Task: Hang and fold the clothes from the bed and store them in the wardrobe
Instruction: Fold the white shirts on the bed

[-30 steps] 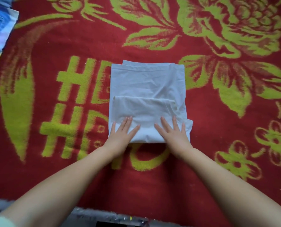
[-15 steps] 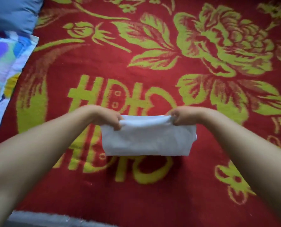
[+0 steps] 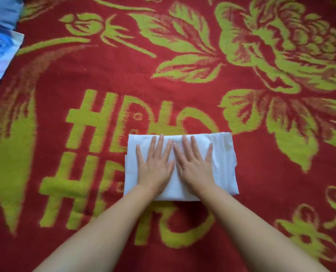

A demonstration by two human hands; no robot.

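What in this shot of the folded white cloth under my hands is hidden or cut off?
Head view:
- Middle of the white garment: covered by the left hand and right hand.
- Garment type: hidden by its folds.
- Blue fabric and patterned cloth: cut by the left edge.
- Wardrobe: out of frame.

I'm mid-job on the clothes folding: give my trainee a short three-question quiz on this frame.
1. True or false: both hands lie flat, fingers straight, on the folded white garment.
2. Multiple choice: what does the garment rest on? A) a wooden table B) a red blanket with yellow-green flowers C) a wardrobe shelf
3. Fill in: at the frame's upper left edge lies a blue ____ patterned cloth.

Key:
1. True: the left hand and the right hand press side by side on it.
2. B
3. and white
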